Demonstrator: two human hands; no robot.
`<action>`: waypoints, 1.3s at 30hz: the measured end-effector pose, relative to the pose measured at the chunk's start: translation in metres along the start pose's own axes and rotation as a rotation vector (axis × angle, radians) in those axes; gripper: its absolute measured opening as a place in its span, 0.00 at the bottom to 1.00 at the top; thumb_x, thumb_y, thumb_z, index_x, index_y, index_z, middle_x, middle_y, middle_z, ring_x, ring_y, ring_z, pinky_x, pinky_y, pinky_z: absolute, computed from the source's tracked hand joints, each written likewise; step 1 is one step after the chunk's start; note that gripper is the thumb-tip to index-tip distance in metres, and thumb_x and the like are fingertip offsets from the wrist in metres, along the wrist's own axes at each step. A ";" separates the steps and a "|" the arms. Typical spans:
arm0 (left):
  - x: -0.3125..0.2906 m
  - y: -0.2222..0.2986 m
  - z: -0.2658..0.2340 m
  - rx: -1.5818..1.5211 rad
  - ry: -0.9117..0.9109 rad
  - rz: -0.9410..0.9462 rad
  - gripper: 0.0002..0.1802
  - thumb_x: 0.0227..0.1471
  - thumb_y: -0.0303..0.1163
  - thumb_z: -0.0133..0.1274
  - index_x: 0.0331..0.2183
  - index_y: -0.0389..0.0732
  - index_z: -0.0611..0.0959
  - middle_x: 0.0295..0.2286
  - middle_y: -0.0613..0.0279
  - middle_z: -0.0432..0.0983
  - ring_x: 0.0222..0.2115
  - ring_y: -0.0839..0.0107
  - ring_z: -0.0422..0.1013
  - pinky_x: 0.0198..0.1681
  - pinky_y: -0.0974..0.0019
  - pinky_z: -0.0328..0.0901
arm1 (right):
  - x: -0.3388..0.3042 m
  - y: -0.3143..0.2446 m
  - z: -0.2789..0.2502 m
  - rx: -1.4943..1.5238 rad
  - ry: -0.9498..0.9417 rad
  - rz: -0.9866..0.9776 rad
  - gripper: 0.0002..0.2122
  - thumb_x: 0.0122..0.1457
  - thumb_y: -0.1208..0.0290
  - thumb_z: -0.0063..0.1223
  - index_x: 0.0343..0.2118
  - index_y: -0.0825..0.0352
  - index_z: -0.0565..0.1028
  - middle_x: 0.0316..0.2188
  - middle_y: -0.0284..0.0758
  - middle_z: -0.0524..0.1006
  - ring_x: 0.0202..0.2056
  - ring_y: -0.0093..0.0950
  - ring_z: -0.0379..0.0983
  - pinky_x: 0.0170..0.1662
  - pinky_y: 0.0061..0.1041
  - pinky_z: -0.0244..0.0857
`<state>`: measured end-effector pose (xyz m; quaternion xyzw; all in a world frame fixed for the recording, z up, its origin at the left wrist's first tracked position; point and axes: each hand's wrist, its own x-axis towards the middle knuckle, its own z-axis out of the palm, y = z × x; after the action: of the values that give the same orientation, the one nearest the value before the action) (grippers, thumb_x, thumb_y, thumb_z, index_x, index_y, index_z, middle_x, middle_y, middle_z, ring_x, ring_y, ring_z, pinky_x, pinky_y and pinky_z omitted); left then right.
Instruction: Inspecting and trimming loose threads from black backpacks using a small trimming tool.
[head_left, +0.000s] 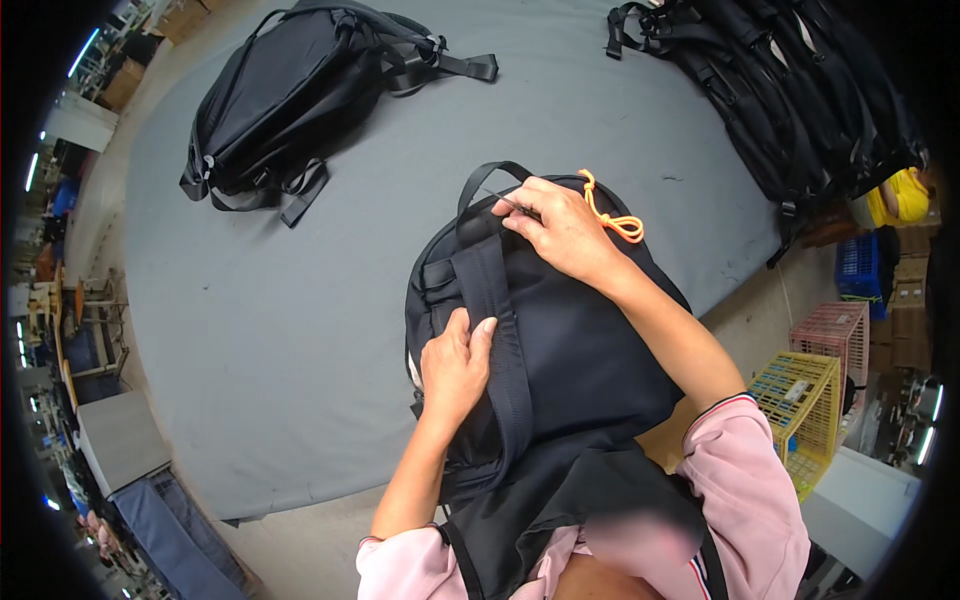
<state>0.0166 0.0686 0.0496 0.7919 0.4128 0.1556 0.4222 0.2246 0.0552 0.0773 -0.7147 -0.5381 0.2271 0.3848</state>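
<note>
A black backpack lies on the grey-covered table in front of me, its near end against my body. My left hand is closed at its left side, fingers curled and thumb pressed on the edge of a wide dark strap. Near the top of the bag, my right hand grips small thread snips, their thin blades pointing left toward the carry handle. An orange cord tied in a bow hangs beside the right wrist. The right palm hides part of the snips.
Another black backpack with loose straps rests at the far left of the table. Several more black backpacks are piled at the far right. Beyond the right table edge stand yellow and pink plastic crates and a blue one.
</note>
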 end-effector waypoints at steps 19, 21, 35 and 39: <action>0.003 -0.011 0.003 -0.160 0.032 -0.052 0.16 0.56 0.39 0.49 0.27 0.35 0.71 0.12 0.57 0.61 0.13 0.66 0.58 0.21 0.66 0.58 | -0.011 0.009 -0.004 0.160 0.228 0.162 0.06 0.54 0.74 0.53 0.29 0.71 0.69 0.27 0.37 0.70 0.28 0.29 0.68 0.32 0.26 0.62; 0.004 -0.016 0.006 -0.171 0.023 -0.058 0.16 0.57 0.38 0.49 0.26 0.34 0.71 0.12 0.58 0.60 0.14 0.68 0.58 0.22 0.67 0.59 | -0.016 0.010 0.001 0.008 0.215 0.004 0.08 0.53 0.73 0.55 0.32 0.70 0.70 0.29 0.37 0.71 0.29 0.31 0.70 0.33 0.28 0.64; 0.007 -0.026 -0.007 -0.914 -0.158 -0.290 0.11 0.60 0.35 0.46 0.34 0.37 0.76 0.28 0.74 0.69 0.28 0.85 0.62 0.35 0.79 0.59 | -0.024 0.007 0.005 -0.324 0.018 0.073 0.08 0.51 0.71 0.56 0.32 0.66 0.71 0.30 0.32 0.70 0.30 0.32 0.73 0.30 0.31 0.65; 0.006 -0.024 -0.009 -0.957 -0.144 -0.309 0.11 0.60 0.35 0.46 0.35 0.37 0.77 0.29 0.73 0.70 0.29 0.85 0.62 0.35 0.79 0.59 | -0.023 0.007 0.004 -0.342 -0.001 0.054 0.07 0.51 0.71 0.56 0.31 0.66 0.71 0.29 0.32 0.70 0.29 0.32 0.73 0.29 0.31 0.65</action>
<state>0.0025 0.0853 0.0353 0.4481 0.3775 0.2080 0.7832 0.2184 0.0339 0.0668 -0.7840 -0.5494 0.1428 0.2512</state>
